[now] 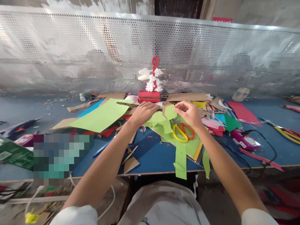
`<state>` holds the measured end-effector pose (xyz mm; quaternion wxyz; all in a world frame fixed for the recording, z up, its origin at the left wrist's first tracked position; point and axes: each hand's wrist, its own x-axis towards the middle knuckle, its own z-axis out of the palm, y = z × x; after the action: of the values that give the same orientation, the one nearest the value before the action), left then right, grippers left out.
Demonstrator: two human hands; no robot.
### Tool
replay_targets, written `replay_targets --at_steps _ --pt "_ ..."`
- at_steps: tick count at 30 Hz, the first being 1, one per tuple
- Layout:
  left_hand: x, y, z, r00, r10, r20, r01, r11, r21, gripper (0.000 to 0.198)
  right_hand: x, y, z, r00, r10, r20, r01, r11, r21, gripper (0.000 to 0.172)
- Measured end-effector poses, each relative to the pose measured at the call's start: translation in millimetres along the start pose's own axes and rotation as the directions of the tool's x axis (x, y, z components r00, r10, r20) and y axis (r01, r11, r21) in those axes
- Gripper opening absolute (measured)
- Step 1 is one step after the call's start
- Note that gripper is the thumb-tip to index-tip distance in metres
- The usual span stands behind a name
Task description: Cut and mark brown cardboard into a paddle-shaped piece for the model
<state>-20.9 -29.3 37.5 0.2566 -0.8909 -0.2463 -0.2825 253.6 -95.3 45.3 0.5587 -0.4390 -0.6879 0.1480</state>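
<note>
My left hand (145, 112) is closed over a thin dark stick (127, 104), which looks like a twig. Its fingers are bent over the stick and the thumb is hidden. A small cut piece of light green paper (170, 112) is pinched at its right edge by my right hand (188, 112). Below it lie more light green paper scraps (159, 120) and scissors (180, 133) with yellow and orange handles, their blades partly covered. Behind my hands stands a red hooked figure (155, 64) with white flower-like pieces (151, 83) on a red box (149, 97).
A large light green sheet (100, 115) lies left on the blue table (150, 159). To the right are a purple device (245, 140) with a black cable, a red sheet (243, 112) and yellow-handled pliers (286, 132). A perforated metal screen (199, 53) closes off the back.
</note>
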Motion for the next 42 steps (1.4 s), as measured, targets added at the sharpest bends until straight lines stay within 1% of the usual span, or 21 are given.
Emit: replay_targets --at_steps 3,6,8,10,14,17,22,26,30,36,42 --pt "0.5 0.6 1.1 1.000 0.015 -0.017 -0.015 1.000 0.001 0.029 1.2 -0.2 0.4 1.000 -0.012 -0.010 0.012 1.000 -0.019 0.026" --pt "0.1 0.3 4.4 0.999 -0.006 -0.052 0.007 1.000 0.017 0.023 2.8 -0.5 0.2 1.000 -0.019 -0.018 0.019 1.000 -0.018 0.026" --pt "-0.9 -1.0 6.4 0.997 -0.005 -0.078 0.008 1.000 0.026 0.024 3.6 -0.8 0.0 1.000 -0.009 -0.017 0.009 1.000 -0.008 0.027" --pt "-2.0 -3.0 6.8 0.996 0.038 -0.080 -0.036 0.999 0.034 0.034 4.1 -1.0 0.0 1.000 0.002 -0.013 -0.002 1.000 -0.002 0.029" --pt "-3.4 -6.8 3.4 0.980 0.198 -0.032 -0.196 0.979 0.051 0.063 4.2 -0.7 1.2 1.000 0.013 -0.017 -0.013 1.000 -0.013 0.032" --pt "-4.1 -8.8 1.5 0.967 0.253 -0.027 -0.251 0.967 0.050 0.072 4.4 -1.0 1.7 1.000 0.015 -0.008 -0.015 1.000 -0.001 0.034" --pt "-5.9 -11.9 2.9 0.968 0.244 -0.055 -0.244 0.970 0.018 0.074 4.7 -0.4 -1.0 0.997 0.058 0.059 -0.065 0.992 0.113 0.034" --pt "-6.5 -13.2 3.7 0.969 0.242 -0.053 -0.243 0.970 -0.003 0.077 4.8 4.1 -3.3 0.991 0.081 0.106 -0.093 0.988 0.121 0.031" --pt "-6.7 -13.4 3.4 0.969 0.240 -0.050 -0.241 0.971 -0.005 0.078 4.9 6.4 -4.1 0.989 0.093 0.118 -0.106 0.988 0.112 0.030" --pt "-7.3 -13.7 4.5 0.971 0.235 -0.054 -0.236 0.972 -0.016 0.082 4.9 3.2 -4.2 0.988 0.099 0.122 -0.115 0.985 0.129 0.029" --pt "-7.8 -12.5 4.1 0.980 0.194 -0.042 -0.196 0.979 -0.051 0.077 4.5 3.0 -6.4 0.978 0.141 0.156 -0.174 0.959 0.223 0.027"
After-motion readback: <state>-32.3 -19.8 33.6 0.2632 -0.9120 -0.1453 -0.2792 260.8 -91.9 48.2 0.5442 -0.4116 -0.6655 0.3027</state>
